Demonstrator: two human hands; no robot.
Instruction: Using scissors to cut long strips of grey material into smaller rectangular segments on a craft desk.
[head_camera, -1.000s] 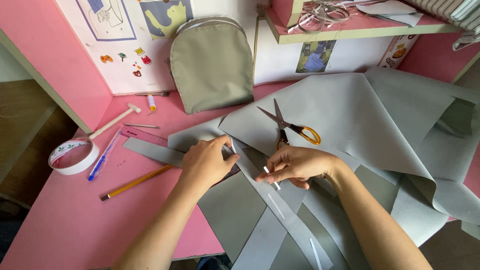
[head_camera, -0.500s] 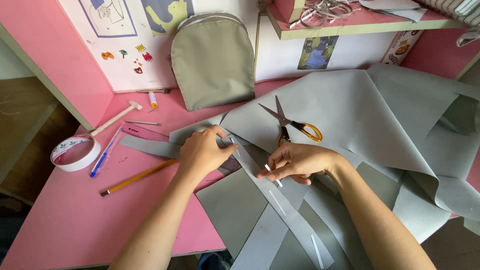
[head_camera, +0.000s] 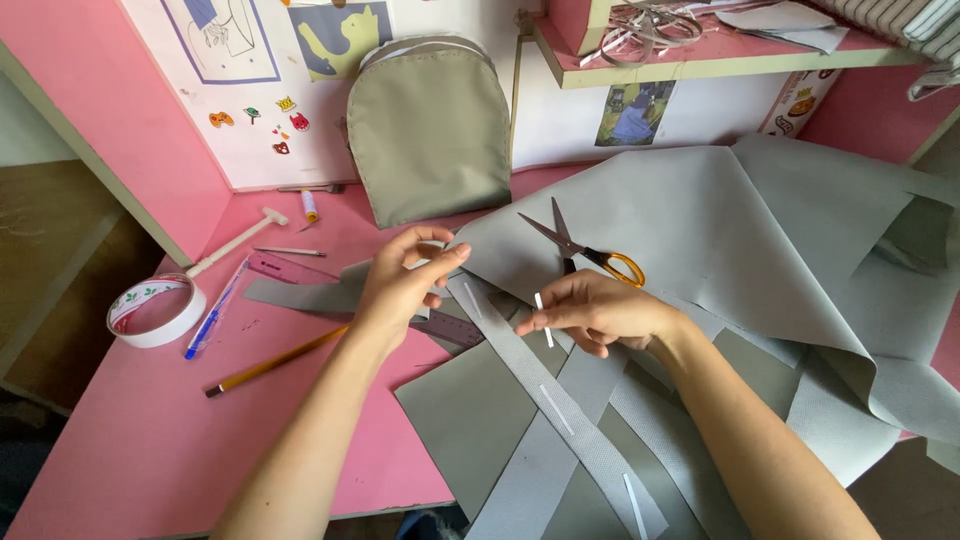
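A long grey fabric strip (head_camera: 545, 400) lies diagonally across grey panels on the pink desk (head_camera: 150, 440). Thin white tape pieces sit along it. My left hand (head_camera: 400, 290) hovers over the strip's upper end with its fingers curled and apart, thumb near the strip's tip, gripping nothing that I can see. My right hand (head_camera: 600, 312) pinches a small white sliver of tape (head_camera: 542, 318) just above the strip. Orange-handled scissors (head_camera: 590, 250) lie open on the big grey sheet (head_camera: 760, 230) right behind my right hand.
A purple ruler (head_camera: 300, 270) runs under my left hand. To the left lie a tape roll (head_camera: 155, 312), a blue pen (head_camera: 215, 312), a pencil (head_camera: 275, 362) and a small mallet (head_camera: 235, 240). A grey arched panel (head_camera: 430, 130) leans on the back wall, with a shelf (head_camera: 700, 65) above.
My left hand has lifted off the strip and its fingers have curled up. My right hand has shifted slightly along the strip, still pinching the white sliver.
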